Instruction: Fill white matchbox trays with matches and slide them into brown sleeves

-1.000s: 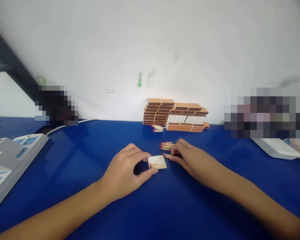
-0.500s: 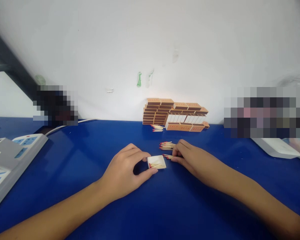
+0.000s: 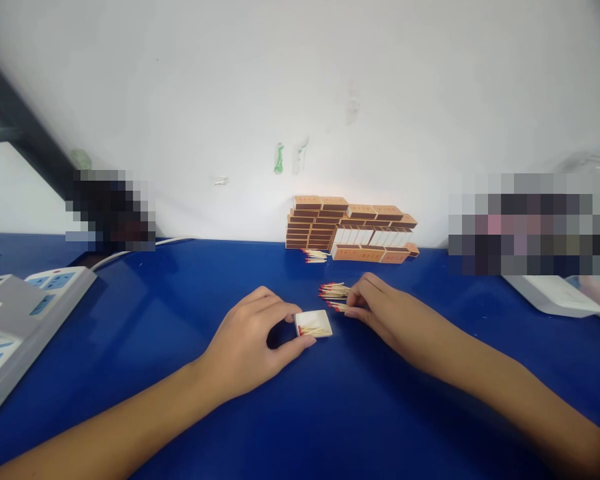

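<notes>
Open blue desk (image 3: 330, 413) in the near middle, between both forearms. Wide free lane left of the left hand (image 3: 253, 347), bounded by the power strip (image 3: 25, 313) at the left edge. Only a narrow gap between the white tray (image 3: 314, 323), held in the left grip, and the right hand (image 3: 385, 310), partly filled by matches (image 3: 338, 307) pinched at its fingertips. Loose match pile (image 3: 334, 291) just behind. Farther back a free strip, then a smaller match pile (image 3: 315, 256) and the matchbox stack (image 3: 350, 230) against the wall (image 3: 300, 100). White flat object (image 3: 553, 295) well to the right.
</notes>
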`<move>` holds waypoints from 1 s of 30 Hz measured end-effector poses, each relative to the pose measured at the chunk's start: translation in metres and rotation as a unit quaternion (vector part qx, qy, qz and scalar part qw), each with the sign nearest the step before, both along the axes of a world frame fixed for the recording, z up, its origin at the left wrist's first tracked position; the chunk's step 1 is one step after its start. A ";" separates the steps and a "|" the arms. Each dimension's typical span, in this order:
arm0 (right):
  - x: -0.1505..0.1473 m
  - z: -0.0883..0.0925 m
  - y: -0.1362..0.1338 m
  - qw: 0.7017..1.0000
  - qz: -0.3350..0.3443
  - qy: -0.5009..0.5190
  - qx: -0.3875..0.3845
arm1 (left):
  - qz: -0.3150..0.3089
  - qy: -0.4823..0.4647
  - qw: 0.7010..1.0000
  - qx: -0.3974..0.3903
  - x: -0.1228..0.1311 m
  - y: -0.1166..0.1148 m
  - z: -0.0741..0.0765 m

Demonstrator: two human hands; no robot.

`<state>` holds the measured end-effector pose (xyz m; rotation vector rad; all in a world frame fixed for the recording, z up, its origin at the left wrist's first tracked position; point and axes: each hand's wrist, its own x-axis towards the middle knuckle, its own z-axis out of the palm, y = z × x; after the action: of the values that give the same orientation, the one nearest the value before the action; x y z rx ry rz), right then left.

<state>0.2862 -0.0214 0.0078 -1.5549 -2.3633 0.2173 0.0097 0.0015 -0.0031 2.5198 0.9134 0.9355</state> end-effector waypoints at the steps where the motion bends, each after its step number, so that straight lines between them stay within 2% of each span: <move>1: -0.001 0.001 -0.001 1.000 0.005 0.008 0.004 | 0.001 0.000 1.000 0.001 0.000 0.000 0.000; 5: -0.007 0.005 -0.007 0.999 0.031 0.035 0.020 | -0.003 0.002 1.000 0.005 0.001 0.000 0.000; 9: -0.017 0.006 -0.013 0.998 0.051 0.010 0.043 | -0.010 0.002 1.000 0.022 0.001 0.000 -0.001; 16: -0.035 -0.012 -0.019 0.982 0.065 -0.074 0.162 | -0.039 0.004 0.998 0.040 0.003 -0.003 -0.001; 18: -0.037 -0.012 -0.021 0.981 0.066 -0.080 0.164 | -0.047 0.004 0.998 0.035 0.004 -0.003 0.000; 21: -0.035 -0.003 -0.022 0.986 0.068 -0.054 0.141 | -0.048 0.002 0.999 0.021 0.003 -0.003 0.000; 26: -0.023 0.017 -0.017 0.992 0.030 -0.004 0.118 | 0.001 -0.032 0.999 0.010 0.001 0.000 0.001; 30: -0.029 0.014 -0.020 0.993 -0.001 0.029 0.119 | 0.036 -0.059 0.997 0.028 0.001 -0.001 0.003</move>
<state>0.2570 -0.0418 0.0219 -1.4191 -2.2489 -0.0189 0.0107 0.0009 0.0002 2.4626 0.9587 1.1330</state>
